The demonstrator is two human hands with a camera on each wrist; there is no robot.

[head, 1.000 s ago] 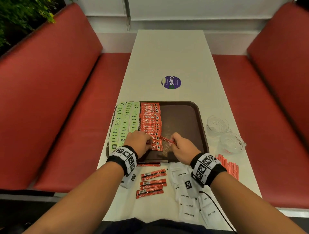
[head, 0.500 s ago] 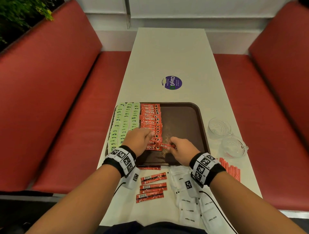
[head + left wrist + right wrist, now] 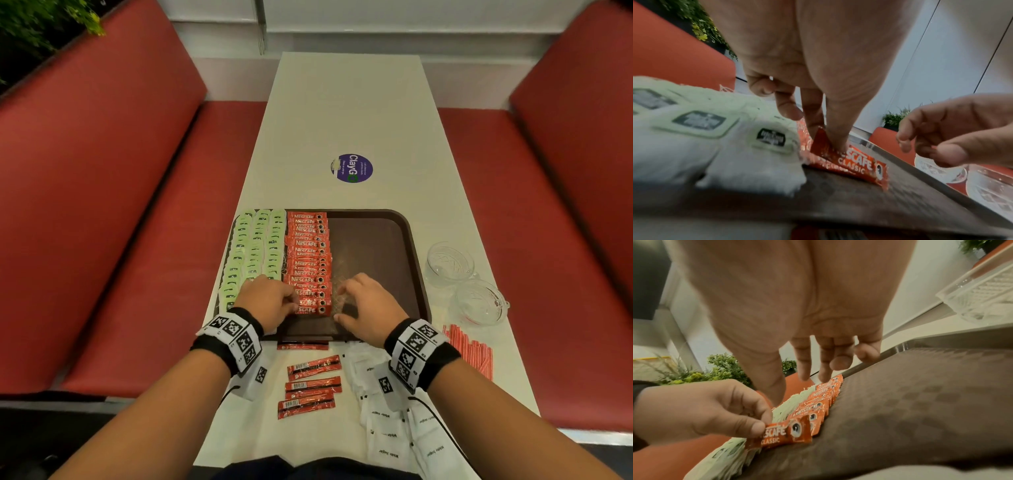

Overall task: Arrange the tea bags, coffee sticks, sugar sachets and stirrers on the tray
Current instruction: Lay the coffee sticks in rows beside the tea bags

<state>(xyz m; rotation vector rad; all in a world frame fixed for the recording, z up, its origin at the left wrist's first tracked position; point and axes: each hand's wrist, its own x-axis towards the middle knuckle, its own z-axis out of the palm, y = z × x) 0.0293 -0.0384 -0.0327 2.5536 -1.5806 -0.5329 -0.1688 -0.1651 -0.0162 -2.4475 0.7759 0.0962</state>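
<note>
A dark brown tray (image 3: 380,240) carries columns of green tea bags (image 3: 255,246) on its left and a column of red coffee sticks (image 3: 310,257) beside them. My left hand (image 3: 294,306) pinches the left end of the nearest coffee stick (image 3: 313,310), which lies flat at the near end of the column; the pinch on this coffee stick (image 3: 789,431) shows in the right wrist view. My right hand (image 3: 342,301) hovers just right of that stick with relaxed fingers and holds nothing. Loose coffee sticks (image 3: 313,387), white sugar sachets (image 3: 387,421) and red-white stirrers (image 3: 469,349) lie on the table.
Two glass cups (image 3: 448,262) (image 3: 479,301) stand right of the tray. A purple sticker (image 3: 351,168) marks the white table (image 3: 349,102) farther out. Red benches run along both sides. The tray's right half is bare.
My right hand has let go of the coffee stick and drawn slightly right. The stick now lies flat at the near end of the column, with my left hand still on it.
</note>
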